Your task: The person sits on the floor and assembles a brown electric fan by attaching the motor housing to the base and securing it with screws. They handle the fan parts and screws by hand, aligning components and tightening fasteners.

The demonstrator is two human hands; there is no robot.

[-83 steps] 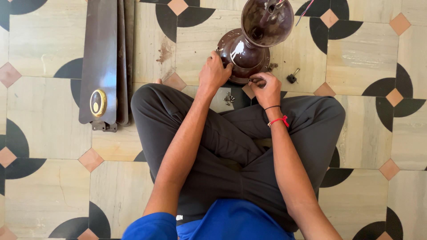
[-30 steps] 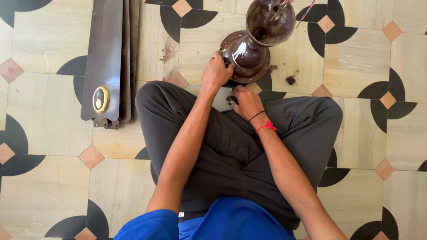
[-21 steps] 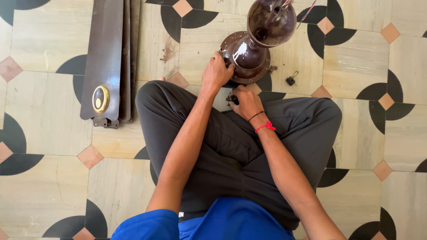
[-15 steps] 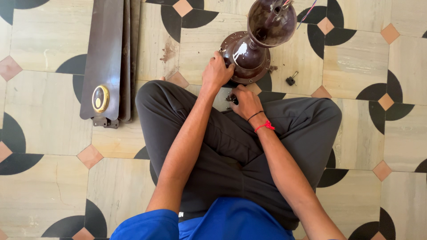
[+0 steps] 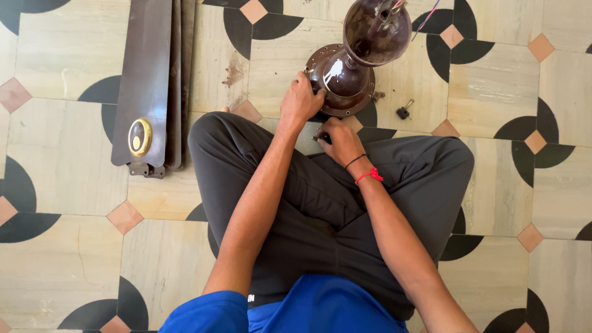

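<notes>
left hand (image 5: 300, 102) grips rim of glossy brown ceiling-fan motor housing (image 5: 342, 74) | right hand (image 5: 340, 140) just below it, fingers curled over small metal screws (image 5: 317, 137) on the floor; grip on them unclear

Fan motor housing (image 5: 340, 73): glossy brown metal. Fan blades (image 5: 148, 74): smooth, semi-matt brown. Floor (image 5: 61, 61): polished stone tile. Trousers (image 5: 320, 203): matt grey cloth.

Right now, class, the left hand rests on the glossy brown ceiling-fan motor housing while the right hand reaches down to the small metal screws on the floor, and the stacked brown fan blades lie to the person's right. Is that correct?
One detail is wrong. The head view shows the stacked brown fan blades lying to the person's left. The rest holds: the left hand rests on the glossy brown ceiling-fan motor housing, and the right hand reaches down to the small metal screws.
</notes>
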